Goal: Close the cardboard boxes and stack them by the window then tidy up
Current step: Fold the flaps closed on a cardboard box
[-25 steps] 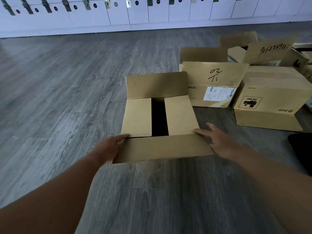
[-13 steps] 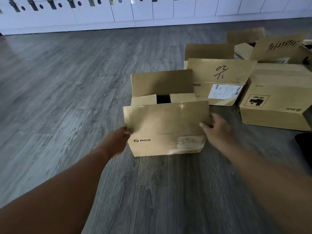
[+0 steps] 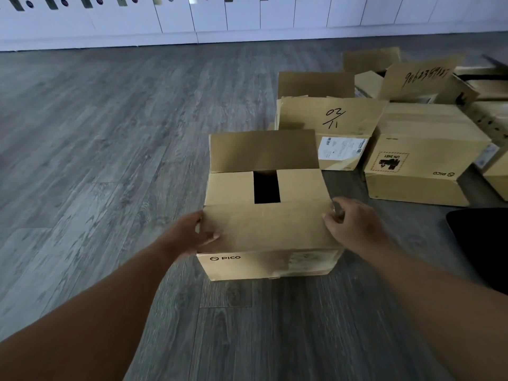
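A brown PICO cardboard box stands on the grey floor in front of me. Its near flap lies folded down over the two side flaps, with a dark gap between them. The far flap stands upright. My left hand grips the near flap's left end, thumb on top. My right hand pinches the flap's right corner.
Several more cardboard boxes sit to the right: one marked "02/11", a closed one with a UN label, and others behind with raised flaps. White lockers line the far wall. A black object lies at right.
The near flap went from hanging outward, up to vertical, then down flat onto the box top. Both hands followed its ends, and the view moved closer.
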`<state>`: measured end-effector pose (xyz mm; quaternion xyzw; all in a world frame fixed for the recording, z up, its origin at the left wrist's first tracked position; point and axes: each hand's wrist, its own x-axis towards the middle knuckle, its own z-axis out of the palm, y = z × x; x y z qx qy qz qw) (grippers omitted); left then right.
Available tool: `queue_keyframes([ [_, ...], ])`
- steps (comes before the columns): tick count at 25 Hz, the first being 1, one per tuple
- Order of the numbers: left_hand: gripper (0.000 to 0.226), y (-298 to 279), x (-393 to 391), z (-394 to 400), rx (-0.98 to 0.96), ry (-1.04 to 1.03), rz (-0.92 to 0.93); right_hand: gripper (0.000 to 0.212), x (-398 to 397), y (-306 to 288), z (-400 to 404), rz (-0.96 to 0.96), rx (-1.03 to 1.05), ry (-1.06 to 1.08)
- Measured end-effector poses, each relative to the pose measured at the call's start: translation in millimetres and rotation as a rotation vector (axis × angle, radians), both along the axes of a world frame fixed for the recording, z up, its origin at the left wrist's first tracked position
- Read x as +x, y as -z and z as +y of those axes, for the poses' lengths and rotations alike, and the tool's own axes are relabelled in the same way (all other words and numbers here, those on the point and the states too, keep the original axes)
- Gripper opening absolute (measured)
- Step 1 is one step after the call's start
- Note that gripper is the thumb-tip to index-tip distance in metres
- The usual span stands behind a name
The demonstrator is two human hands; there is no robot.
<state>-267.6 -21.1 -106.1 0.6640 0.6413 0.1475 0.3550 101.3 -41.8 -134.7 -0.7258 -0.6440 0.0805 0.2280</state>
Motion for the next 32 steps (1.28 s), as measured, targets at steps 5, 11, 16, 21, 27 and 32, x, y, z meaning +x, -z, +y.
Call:
queue_keyframes([
  [5,0.049,-2.3,22.4,1.7,-0.08,0.073,-0.118,0.064,10.3,4.3,12.5,0.101,-0.182,0.093],
  [11,0.081,-5.3,47.9,2.7,-0.207,0.126,-0.214,0.079,34.5,-5.1,10.9,0.352,-0.163,0.288],
  [16,0.081,-3.6,66.5,2.5,-0.236,0.129,-0.071,0.079,36.0,-15.5,14.5,0.314,-0.037,0.313],
  [21,0.08,-2.5,73.9,7.5,-0.169,0.117,0.07,0.064,38.7,-15.8,8.9,0.452,0.117,0.229],
  [27,0.074,-1.4,87.4,6.8,-0.067,0.12,0.279,0.048,46.7,-9.4,-6.4,0.357,0.129,0.101],
  [32,0.048,-12.1,84.0,3.9,0.024,0.087,0.229,0.06,54.1,5.3,-16.3,0.066,-0.114,0.005],
])
